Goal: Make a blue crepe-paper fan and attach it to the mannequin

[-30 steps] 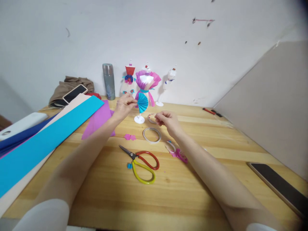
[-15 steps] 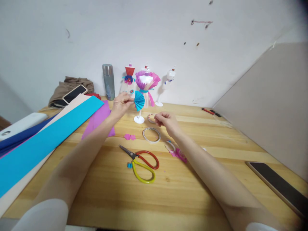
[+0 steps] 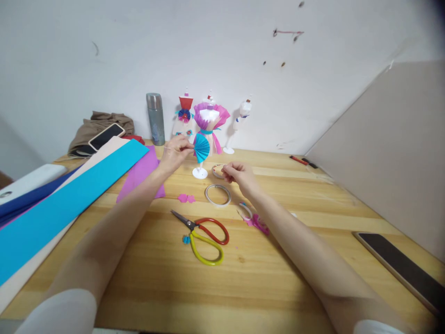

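Pinched in my left hand [image 3: 177,150] is the narrow end of a pleated blue paper fan [image 3: 201,148], spread in front of a small dress stand with a purple and pink paper skirt [image 3: 219,116]. My right hand [image 3: 238,175] is closed, fingertips together, beside a small ring [image 3: 217,171]; what it holds, if anything, is too small to name. Nearer me lie a white ring [image 3: 218,195], pink paper scraps [image 3: 186,198] and scissors [image 3: 201,234] with one red and one yellow handle. A blue scrap [image 3: 186,240] is beside the scissors.
Long blue paper [image 3: 76,204] and purple paper [image 3: 137,176] lie at left. A flask [image 3: 155,119] and two other dress stands [image 3: 185,111] [image 3: 243,116] stand by the wall. Pink pieces [image 3: 259,223] lie beside my right forearm. A phone [image 3: 399,269] is at right.
The whole view has shifted slightly. Both hands hold nearly the same pose, and the blue fan has turned a little.
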`<state>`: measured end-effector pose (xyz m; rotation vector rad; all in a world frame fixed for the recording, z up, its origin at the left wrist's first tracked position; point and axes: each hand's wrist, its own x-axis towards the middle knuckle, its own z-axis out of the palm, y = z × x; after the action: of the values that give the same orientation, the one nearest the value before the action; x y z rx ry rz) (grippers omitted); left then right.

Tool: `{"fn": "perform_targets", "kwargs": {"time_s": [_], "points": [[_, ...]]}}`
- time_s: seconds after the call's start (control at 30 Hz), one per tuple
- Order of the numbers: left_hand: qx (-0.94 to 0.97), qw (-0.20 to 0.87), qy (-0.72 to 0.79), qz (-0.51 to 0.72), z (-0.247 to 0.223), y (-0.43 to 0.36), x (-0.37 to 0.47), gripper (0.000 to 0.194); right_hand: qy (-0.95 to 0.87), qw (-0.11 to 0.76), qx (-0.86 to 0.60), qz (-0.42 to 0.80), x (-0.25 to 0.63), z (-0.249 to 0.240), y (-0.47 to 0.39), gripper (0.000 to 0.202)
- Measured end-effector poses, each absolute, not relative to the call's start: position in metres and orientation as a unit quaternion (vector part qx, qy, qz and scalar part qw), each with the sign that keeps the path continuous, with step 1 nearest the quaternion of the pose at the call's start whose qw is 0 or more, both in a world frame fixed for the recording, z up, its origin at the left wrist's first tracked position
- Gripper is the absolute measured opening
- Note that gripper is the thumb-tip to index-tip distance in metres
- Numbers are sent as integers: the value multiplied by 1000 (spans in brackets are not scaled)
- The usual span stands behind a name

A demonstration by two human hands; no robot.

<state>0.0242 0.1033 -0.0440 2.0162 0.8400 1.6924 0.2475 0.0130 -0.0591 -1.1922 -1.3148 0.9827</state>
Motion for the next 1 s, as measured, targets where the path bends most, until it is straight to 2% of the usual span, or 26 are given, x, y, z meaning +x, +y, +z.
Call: {"fn": "perform_targets", "kwargs": {"time_s": [0.2, 0.5, 0.77, 0.9, 1.0], "points": [[731, 180, 297, 587, -45, 105, 23, 16, -546, 531, -497, 414, 248, -61, 15, 35], [744, 195, 292, 568, -36, 94, 25, 23, -551, 524, -497, 419, 252, -58, 15, 36], [758, 331, 263, 496, -15, 73, 41, 28, -678, 370, -491, 403, 263, -49, 12, 33], [746, 363, 255, 497, -8, 61, 48, 28, -678, 364, -515, 378, 266, -47, 13, 27], [764, 337, 244, 493, -7, 59, 48, 25, -678, 366, -516, 376, 268, -43, 12, 26]]}}
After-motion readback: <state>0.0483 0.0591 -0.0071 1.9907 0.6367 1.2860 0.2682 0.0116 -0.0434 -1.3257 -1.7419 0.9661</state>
